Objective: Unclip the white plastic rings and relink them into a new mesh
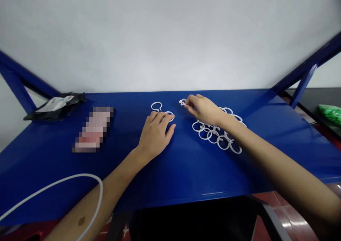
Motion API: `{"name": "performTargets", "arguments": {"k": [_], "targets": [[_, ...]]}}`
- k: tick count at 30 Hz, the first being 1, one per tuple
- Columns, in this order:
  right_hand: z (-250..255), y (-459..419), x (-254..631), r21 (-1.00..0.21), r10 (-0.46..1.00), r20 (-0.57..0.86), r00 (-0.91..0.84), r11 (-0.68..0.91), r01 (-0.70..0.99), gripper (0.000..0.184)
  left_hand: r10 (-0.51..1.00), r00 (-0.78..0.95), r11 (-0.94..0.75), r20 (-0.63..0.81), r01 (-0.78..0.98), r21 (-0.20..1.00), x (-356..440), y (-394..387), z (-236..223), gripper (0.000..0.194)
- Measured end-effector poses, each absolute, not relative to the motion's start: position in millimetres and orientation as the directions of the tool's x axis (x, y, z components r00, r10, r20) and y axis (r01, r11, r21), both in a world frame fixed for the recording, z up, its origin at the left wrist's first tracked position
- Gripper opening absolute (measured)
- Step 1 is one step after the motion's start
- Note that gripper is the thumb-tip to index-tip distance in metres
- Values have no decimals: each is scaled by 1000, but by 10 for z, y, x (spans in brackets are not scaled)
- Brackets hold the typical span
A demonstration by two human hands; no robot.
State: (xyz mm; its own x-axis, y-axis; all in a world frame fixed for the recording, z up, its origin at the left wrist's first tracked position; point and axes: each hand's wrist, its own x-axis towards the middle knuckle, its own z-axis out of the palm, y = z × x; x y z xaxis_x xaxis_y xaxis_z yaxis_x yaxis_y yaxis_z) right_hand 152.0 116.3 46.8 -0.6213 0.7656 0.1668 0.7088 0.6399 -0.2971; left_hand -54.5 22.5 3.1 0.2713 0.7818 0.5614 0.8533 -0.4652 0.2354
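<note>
My left hand lies flat on the blue table, fingers stretched out, fingertips resting on a white plastic ring. Another white ring lies just beyond it. My right hand pinches a small white ring piece between thumb and fingers, a little above the table. Beneath and to the right of that hand lies a pile of several white rings.
A black plastic bag with a white label sits at the back left. A blurred pinkish rectangle lies left of centre. A white tube curves across the front left. Blue frame bars slope at both sides; green items lie far right.
</note>
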Motion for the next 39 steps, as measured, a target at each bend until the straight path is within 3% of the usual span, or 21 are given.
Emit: {"name": "performTargets", "arguments": {"k": [3,6,9,13,18,25,28,31,34,39], "targets": [[566,734,1596,-543,746,311,-589,648,534,18,749,213,-501,628,802,326,-522,198,68,33],[528,391,1626,-697,781,362,-509,589,409,17,750,193,-572,632,668,475,-470,142,114,21],[406,253,1622,-694,767,463,-445,626,356,13,791,151,-558,592,573,600,-401,73,137,8],[282,232,1626,-648,723,525,-449,682,339,12,832,125,-513,540,545,663,-349,16,109,8],[181,198,1662,-576,676,536,-506,731,366,16,787,226,-583,574,577,572,-364,-1,50,10],[135,161,1673,-424,568,547,-615,822,381,25,553,395,-734,733,647,206,-367,-10,10,15],[157,155,1673,-422,557,547,-624,828,369,26,494,457,-760,740,640,112,-392,21,45,14],[212,207,1691,-443,617,519,-592,786,432,27,527,486,-749,697,653,111,-455,78,98,7],[298,362,1748,-411,744,485,-460,658,630,29,621,441,-661,648,739,130,-542,153,107,14],[429,700,1864,-225,888,354,-293,385,895,34,785,337,-452,520,885,109,-658,272,8,20]]}}
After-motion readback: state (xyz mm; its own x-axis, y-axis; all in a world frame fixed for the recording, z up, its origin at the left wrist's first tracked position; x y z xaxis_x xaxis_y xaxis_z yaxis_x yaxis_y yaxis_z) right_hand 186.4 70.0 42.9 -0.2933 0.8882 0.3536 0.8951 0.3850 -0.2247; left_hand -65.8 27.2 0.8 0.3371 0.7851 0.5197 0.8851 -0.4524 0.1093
